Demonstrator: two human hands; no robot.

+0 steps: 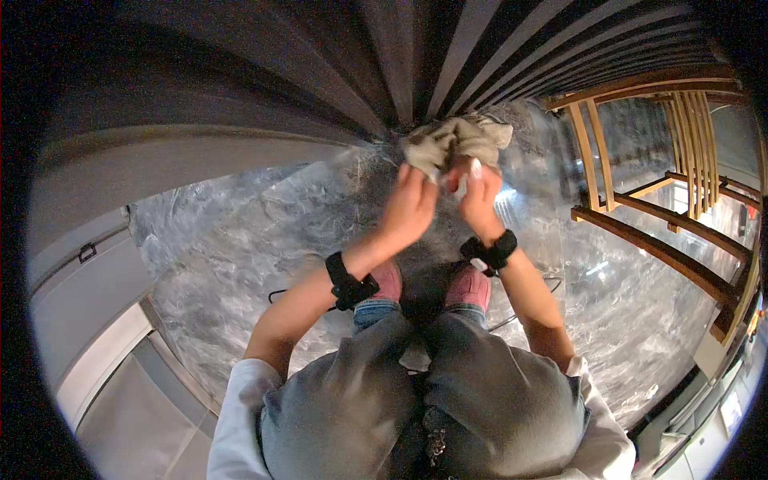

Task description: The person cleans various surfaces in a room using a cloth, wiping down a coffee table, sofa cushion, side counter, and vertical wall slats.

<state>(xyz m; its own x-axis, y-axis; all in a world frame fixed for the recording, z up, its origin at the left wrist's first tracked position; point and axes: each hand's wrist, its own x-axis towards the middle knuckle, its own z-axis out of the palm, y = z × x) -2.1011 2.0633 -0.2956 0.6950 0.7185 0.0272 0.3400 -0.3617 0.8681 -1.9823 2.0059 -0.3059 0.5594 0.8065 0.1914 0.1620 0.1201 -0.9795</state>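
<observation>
In front of my knees, a crumpled beige-grey cloth (460, 140) hangs between my two hands over the floor. My left hand (412, 204) is closed, its fingertips pinching the cloth's near left edge. Close beside it, my right hand (478, 198) pinches the near right part of the cloth between thumb and fingers. Slight motion blur covers the fingers. A black strap with a small device circles each wrist.
Dark vertical folds or slats (416, 64) rise just beyond the cloth. To the right stands a wooden slatted frame (656, 240). Grey marbled flooring (240, 232) spreads around my pink shoes (468, 288). Pale cabinet-like panels (88, 280) line the left.
</observation>
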